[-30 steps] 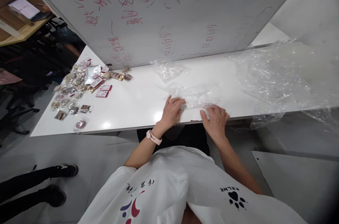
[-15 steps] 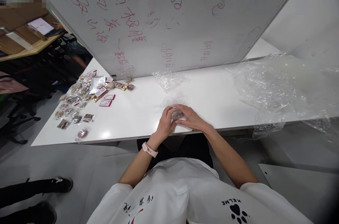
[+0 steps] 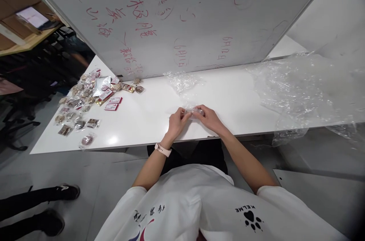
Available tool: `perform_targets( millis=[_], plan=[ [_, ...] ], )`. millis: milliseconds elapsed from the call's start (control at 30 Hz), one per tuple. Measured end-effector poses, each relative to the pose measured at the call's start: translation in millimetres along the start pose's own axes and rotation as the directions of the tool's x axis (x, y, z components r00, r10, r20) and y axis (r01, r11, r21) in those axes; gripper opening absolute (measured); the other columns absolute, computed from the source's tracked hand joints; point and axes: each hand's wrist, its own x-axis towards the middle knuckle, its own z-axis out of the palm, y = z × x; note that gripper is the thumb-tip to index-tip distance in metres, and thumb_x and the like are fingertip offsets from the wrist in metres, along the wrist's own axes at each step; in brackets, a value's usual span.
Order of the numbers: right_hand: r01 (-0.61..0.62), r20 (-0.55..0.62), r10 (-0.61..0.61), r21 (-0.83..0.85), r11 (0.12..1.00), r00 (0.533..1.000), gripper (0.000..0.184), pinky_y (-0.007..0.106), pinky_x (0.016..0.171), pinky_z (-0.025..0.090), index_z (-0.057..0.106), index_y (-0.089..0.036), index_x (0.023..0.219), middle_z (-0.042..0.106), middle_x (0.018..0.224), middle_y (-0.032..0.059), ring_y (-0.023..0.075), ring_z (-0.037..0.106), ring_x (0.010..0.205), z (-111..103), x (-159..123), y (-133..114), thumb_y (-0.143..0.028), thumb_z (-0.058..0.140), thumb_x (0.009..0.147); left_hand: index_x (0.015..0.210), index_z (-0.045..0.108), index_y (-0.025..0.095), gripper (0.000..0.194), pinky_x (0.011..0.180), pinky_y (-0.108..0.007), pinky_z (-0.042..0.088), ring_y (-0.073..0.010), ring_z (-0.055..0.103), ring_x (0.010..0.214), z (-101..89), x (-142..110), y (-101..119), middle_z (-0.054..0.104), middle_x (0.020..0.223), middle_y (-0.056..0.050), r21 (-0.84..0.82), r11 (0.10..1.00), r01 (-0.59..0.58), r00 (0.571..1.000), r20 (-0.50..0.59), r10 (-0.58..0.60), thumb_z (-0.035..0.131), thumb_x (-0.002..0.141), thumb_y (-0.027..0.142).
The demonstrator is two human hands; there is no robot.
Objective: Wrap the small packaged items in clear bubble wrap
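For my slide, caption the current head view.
Left hand and right hand holding clear crinkled plastic film at a glossy white table.

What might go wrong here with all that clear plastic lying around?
The small clear plastic between the left hand and right hand might tear or slip; it looks thin. The big plastic sheet overhangs the table, so it could slide off. The wrapped round item near the front edge might get knocked down.
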Motion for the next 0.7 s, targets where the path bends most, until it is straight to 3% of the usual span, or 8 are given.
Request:
perform_targets(
  millis=[133, 200, 300, 367, 433, 567, 633, 700],
  plan=[
    [-0.001, -0.242, -0.042, -0.173, 0.985, 0.969, 0.045, 0.041, 0.088, 0.050, 0.060, -0.021, 0.124, 0.061, 0.126, 0.0111, 0.0264, 0.060, 0.104, 11.9, 16.0, 0.5, -0.054, 0.048, 0.095, 0.080, 0.052, 0.021, 0.029, 0.058, -0.026, 0.029, -0.0134, 0.044, 0.055, 0.0, 21.3, 11.6, 0.047, 0.056, 0.005, 0.044, 0.993, 0.108, 0.994, -0.018, -0.108, 0.059, 0.091, 0.047],
    [0.006, -0.259, -0.066, -0.226, 0.974, 0.964, 0.048, 0.045, 0.097, 0.046, 0.060, -0.022, 0.126, 0.057, 0.133, 0.0118, 0.0302, 0.053, 0.119, 10.4, 21.3, 4.0, -0.055, 0.053, 0.093, 0.088, 0.055, 0.021, 0.024, 0.062, -0.028, 0.033, -0.0156, 0.049, 0.060, 3.1, 23.8, 13.6, 0.052, 0.062, 0.003, 0.095, 0.986, 0.135, 0.991, -0.039, -0.132, 0.059, 0.092, 0.044],
    [-0.018, -0.130, -0.005, -0.171, 0.985, 0.991, 0.049, 0.050, 0.105, 0.040, 0.061, -0.024, 0.128, 0.060, 0.132, 0.0094, 0.0314, 0.050, 0.123, 0.7, 26.7, 11.0, -0.055, 0.059, 0.089, 0.115, 0.056, 0.020, 0.031, 0.078, -0.034, 0.042, -0.0235, 0.059, 0.091, 9.2, 19.4, 11.9, 0.063, 0.093, -0.007, 0.127, 0.990, 0.064, 0.993, -0.103, -0.051, 0.058, 0.093, 0.041],
    [-0.044, -0.045, 0.039, -0.113, 0.993, 0.998, 0.052, 0.051, 0.107, 0.039, 0.059, -0.026, 0.133, 0.062, 0.133, 0.0077, 0.0306, 0.051, 0.122, -5.6, 29.2, 14.2, -0.054, 0.060, 0.089, 0.131, 0.051, 0.022, 0.043, 0.094, -0.041, 0.042, -0.0285, 0.051, 0.119, 10.8, 16.2, 8.0, 0.058, 0.124, -0.013, 0.066, 0.997, -0.028, 0.992, -0.117, 0.035, 0.060, 0.092, 0.038],
    [-0.036, 0.001, 0.036, -0.059, 0.998, 0.999, 0.058, 0.051, 0.108, 0.038, 0.054, -0.029, 0.141, 0.056, 0.142, 0.0064, 0.0300, 0.050, 0.126, -9.7, 31.4, 15.5, -0.053, 0.059, 0.089, 0.139, 0.046, 0.025, 0.055, 0.104, -0.045, 0.038, -0.0307, 0.039, 0.134, 9.7, 16.2, 2.9, 0.046, 0.143, -0.014, -0.050, 0.996, -0.080, 0.995, -0.058, 0.077, 0.065, 0.088, 0.035],
    [0.024, 0.164, -0.032, 0.055, 0.998, 0.986, 0.067, 0.050, 0.114, 0.033, 0.046, -0.033, 0.149, 0.037, 0.159, 0.0039, 0.0306, 0.034, 0.144, -17.5, 37.8, 15.0, -0.059, 0.058, 0.089, 0.144, 0.040, 0.023, 0.081, 0.103, -0.046, 0.040, -0.0318, 0.046, 0.129, 5.0, 24.3, -4.1, 0.048, 0.140, -0.015, -0.231, 0.972, -0.047, 0.990, 0.116, 0.076, 0.080, 0.074, 0.031],
    [0.041, 0.299, -0.074, 0.113, 0.993, 0.951, 0.071, 0.047, 0.111, 0.038, 0.043, -0.033, 0.151, 0.043, 0.155, 0.0055, 0.0307, 0.038, 0.141, -24.2, 43.3, 13.8, -0.060, 0.059, 0.087, 0.140, 0.042, 0.022, 0.079, 0.097, -0.043, 0.045, -0.0293, 0.052, 0.120, 3.6, 29.8, -3.7, 0.054, 0.131, -0.014, -0.268, 0.962, -0.044, 0.986, 0.144, 0.085, 0.080, 0.071, 0.026],
    [0.062, 0.418, -0.120, 0.149, 0.987, 0.901, 0.071, 0.043, 0.100, 0.046, 0.047, -0.030, 0.148, 0.054, 0.143, 0.0078, 0.0293, 0.052, 0.126, -32.7, 50.0, 11.5, -0.059, 0.063, 0.085, 0.133, 0.046, 0.021, 0.071, 0.091, -0.040, 0.047, -0.0255, 0.057, 0.110, 2.1, 35.7, -1.5, 0.059, 0.123, -0.011, -0.300, 0.952, -0.065, 0.973, 0.193, 0.127, 0.079, 0.071, 0.022]
  ],
)
